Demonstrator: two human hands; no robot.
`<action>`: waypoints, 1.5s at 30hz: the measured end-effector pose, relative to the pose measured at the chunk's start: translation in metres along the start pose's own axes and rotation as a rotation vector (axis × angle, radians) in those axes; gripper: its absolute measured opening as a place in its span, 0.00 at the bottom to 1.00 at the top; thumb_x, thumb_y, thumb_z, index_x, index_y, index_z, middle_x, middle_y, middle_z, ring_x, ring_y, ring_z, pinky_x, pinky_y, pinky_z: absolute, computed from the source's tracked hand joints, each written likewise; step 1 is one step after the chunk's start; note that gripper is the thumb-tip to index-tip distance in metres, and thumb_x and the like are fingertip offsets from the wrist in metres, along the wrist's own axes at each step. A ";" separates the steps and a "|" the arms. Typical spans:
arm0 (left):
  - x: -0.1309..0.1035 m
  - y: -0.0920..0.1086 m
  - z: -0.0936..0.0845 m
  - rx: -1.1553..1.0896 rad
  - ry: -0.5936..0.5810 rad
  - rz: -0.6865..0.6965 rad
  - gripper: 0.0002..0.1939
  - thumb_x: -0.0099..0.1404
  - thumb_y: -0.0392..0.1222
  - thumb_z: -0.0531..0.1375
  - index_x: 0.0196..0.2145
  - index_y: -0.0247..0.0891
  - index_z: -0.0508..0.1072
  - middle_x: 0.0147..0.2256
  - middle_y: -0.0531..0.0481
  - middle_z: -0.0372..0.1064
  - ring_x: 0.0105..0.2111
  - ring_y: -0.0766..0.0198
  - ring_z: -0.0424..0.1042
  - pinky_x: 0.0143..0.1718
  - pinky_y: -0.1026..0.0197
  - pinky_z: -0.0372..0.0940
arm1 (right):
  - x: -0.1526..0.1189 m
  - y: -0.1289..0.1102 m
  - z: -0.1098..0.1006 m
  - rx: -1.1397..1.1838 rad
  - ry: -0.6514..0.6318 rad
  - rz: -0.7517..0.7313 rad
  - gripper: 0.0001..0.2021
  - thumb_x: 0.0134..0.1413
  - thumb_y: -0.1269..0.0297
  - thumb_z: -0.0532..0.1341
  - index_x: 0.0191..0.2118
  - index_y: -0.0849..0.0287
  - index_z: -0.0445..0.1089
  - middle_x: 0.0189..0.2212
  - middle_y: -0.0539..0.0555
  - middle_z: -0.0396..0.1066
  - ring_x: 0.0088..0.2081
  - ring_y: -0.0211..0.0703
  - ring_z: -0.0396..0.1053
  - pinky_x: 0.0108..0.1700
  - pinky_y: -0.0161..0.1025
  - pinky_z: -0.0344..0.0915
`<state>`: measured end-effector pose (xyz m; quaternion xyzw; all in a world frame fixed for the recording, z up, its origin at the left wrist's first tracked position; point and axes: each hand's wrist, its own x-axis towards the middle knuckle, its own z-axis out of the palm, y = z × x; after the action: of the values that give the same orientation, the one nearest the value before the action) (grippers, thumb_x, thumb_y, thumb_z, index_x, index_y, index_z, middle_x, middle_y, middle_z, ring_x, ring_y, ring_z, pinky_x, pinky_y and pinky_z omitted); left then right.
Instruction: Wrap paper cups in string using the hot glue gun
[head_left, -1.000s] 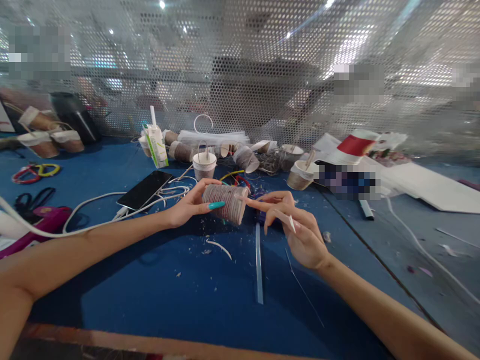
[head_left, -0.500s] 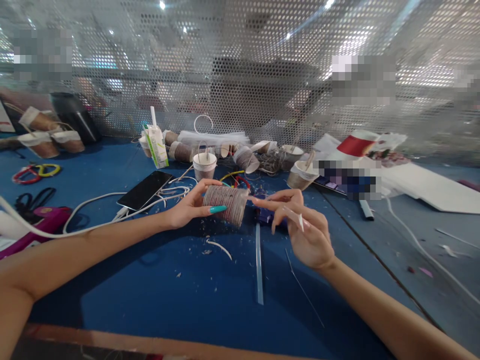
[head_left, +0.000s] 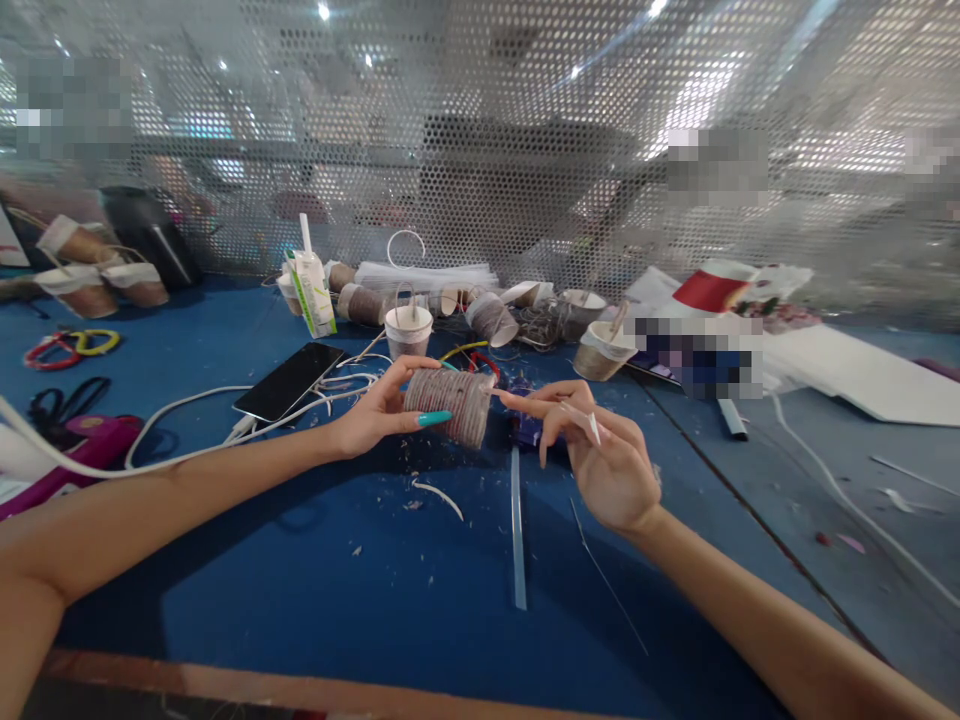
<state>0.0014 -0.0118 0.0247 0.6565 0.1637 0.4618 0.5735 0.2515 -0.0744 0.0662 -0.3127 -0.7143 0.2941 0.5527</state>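
Note:
My left hand [head_left: 379,410] is closed around a small cup wrapped in greyish-pink string [head_left: 448,405], its teal-nailed thumb along the near side. The cup is held on its side above the table, one end facing right. My right hand [head_left: 604,450] has its index finger stretched out, the tip at the cup's right end. Its other fingers are bent and apart, with long pale nails, and nothing shows between them. Behind the right fingers lies a purple-blue tool [head_left: 527,425], partly hidden. A clear strip, perhaps a glue stick [head_left: 517,540], extends from it towards me.
Behind the hands stand a white-lined cup with a handle [head_left: 409,328], a drink carton [head_left: 311,290] and several string-wrapped cups. To the left are a phone [head_left: 289,382], white cables, scissors [head_left: 71,347] and a magenta tool [head_left: 90,450]. White sheets [head_left: 862,375] lie right.
My right hand has shifted slightly left, its index fingertip staying at the cup's end. The cup in my left hand has turned or tilted only slightly.

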 end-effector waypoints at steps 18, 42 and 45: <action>-0.001 -0.002 0.000 0.048 0.015 0.062 0.27 0.56 0.36 0.70 0.50 0.49 0.65 0.52 0.50 0.67 0.44 0.62 0.72 0.47 0.57 0.70 | -0.005 -0.001 -0.001 -0.149 -0.062 -0.182 0.22 0.63 0.51 0.50 0.22 0.52 0.70 0.19 0.55 0.69 0.42 0.54 0.60 0.48 0.52 0.57; 0.000 -0.005 0.002 0.060 0.020 0.144 0.30 0.52 0.36 0.72 0.50 0.48 0.66 0.48 0.50 0.71 0.42 0.61 0.74 0.44 0.58 0.71 | 0.000 -0.003 -0.002 -0.091 0.006 -0.033 0.27 0.59 0.42 0.50 0.16 0.52 0.64 0.25 0.57 0.74 0.43 0.58 0.66 0.50 0.57 0.59; 0.000 -0.006 0.001 0.060 0.012 0.161 0.30 0.52 0.36 0.72 0.50 0.48 0.66 0.47 0.50 0.71 0.41 0.61 0.74 0.43 0.58 0.71 | 0.001 -0.001 -0.002 -0.063 0.027 -0.022 0.25 0.59 0.43 0.52 0.18 0.52 0.66 0.25 0.56 0.74 0.43 0.57 0.66 0.49 0.57 0.61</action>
<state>0.0044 -0.0103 0.0191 0.6815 0.1276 0.5055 0.5135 0.2534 -0.0742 0.0675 -0.3261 -0.7191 0.2612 0.5553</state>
